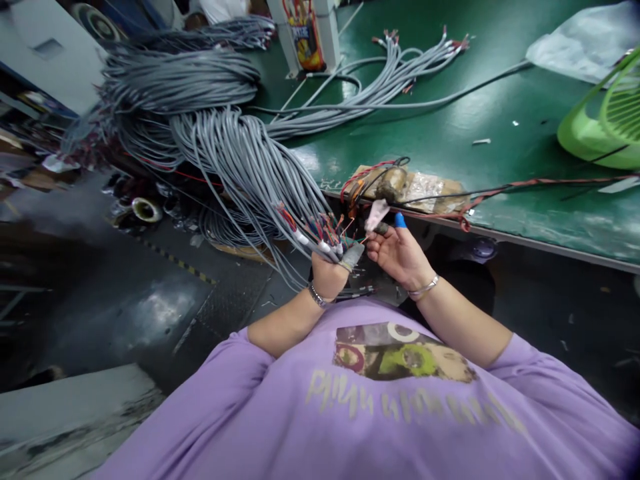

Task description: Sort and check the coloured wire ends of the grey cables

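My left hand (330, 272) is closed around the ends of several grey cables (300, 235), whose coloured inner wires fan out above my fist. The cables belong to a thick grey bundle (235, 157) that drapes over the bench edge. My right hand (397, 253), with taped fingertips and one blue finger cover, pinches something small at the tips of the coloured wires (345, 233); I cannot name it. Both hands sit close together just below the edge of the green bench (450, 127). Each wrist wears a bracelet.
More grey cables (400, 70) with stripped ends lie on the bench. A brown packet with red and black wires (400, 187) sits at the bench edge. A green plastic basket (607, 120) stands at right, a clear bag (585, 43) behind it. A tape roll (146, 210) lies on the floor.
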`<state>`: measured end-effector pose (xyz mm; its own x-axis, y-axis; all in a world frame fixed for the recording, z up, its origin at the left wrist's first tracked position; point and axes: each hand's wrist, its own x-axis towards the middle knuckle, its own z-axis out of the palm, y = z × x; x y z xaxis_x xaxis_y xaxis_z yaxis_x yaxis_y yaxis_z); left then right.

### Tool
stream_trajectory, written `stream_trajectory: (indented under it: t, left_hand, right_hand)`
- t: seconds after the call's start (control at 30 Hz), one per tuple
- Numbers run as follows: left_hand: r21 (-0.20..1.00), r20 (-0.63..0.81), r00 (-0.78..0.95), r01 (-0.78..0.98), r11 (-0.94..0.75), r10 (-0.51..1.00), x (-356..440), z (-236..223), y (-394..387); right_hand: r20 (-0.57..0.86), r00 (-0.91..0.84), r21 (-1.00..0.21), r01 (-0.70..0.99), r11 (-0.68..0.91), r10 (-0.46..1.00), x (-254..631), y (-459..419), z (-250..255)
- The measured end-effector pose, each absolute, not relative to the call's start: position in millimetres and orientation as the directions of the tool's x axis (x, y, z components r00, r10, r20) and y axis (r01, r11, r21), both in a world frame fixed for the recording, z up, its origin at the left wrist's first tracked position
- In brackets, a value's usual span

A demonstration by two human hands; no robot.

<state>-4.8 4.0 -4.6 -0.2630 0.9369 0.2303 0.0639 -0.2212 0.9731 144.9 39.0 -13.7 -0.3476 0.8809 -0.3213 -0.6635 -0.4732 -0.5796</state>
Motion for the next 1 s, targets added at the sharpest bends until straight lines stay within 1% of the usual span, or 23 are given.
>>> stream_trajectory:
  t: [0.13,0.2,0.37,0.5,0.63,0.77,0.87,0.93,1.0]
  left_hand:
    - [0.984,0.077,-0.162,-0.146,-0.101,0.984,-10.3,-14.4,5.5]
    - [0.975,0.039,-0.106,-0.215,-0.061,0.994,-11.9,-14.3,6.5]
    - [0.965,0.008,-0.017,-0.262,-0.012,1.0,-15.4,-9.1,7.2]
    - [0.954,-0.019,0.033,-0.298,0.028,0.999,-18.3,-9.1,7.0]
    - [0.941,-0.006,0.075,-0.338,0.031,0.997,-20.3,-9.3,6.3]
    - [0.931,-0.006,0.067,-0.365,0.03,0.998,-23.0,-5.5,4.1]
    - [0.936,-0.03,0.054,-0.348,0.047,0.998,-25.3,-2.9,0.2]
    - [0.948,-0.034,0.061,-0.315,0.052,0.998,-26.2,-1.8,-3.2]
    - [0.968,-0.028,0.075,-0.245,0.046,0.997,-25.8,-1.0,-6.8]
  right_hand:
    - [-0.368,-0.382,-0.541,-0.654,-0.529,0.848,147.6,32.4,-15.7]
    - [-0.384,-0.37,-0.541,-0.652,-0.532,0.846,149.6,29.1,-15.4]
    - [-0.398,-0.322,-0.547,-0.668,-0.504,0.859,157.0,20.4,-12.7]
    - [-0.38,-0.308,-0.579,-0.656,-0.484,0.872,161.8,13.3,-12.2]
    - [-0.325,-0.294,-0.639,-0.632,-0.438,0.899,165.2,8.1,-13.3]
    - [-0.285,-0.259,-0.709,-0.59,-0.385,0.923,168.0,5.1,-15.2]
    - [-0.274,-0.187,-0.755,-0.566,-0.331,0.944,169.7,1.3,-16.5]
    - [-0.24,-0.112,-0.822,-0.505,-0.263,0.964,169.5,-3.4,-16.0]
    - [-0.158,-0.06,-0.908,-0.385,-0.169,0.986,167.0,-9.4,-13.3]
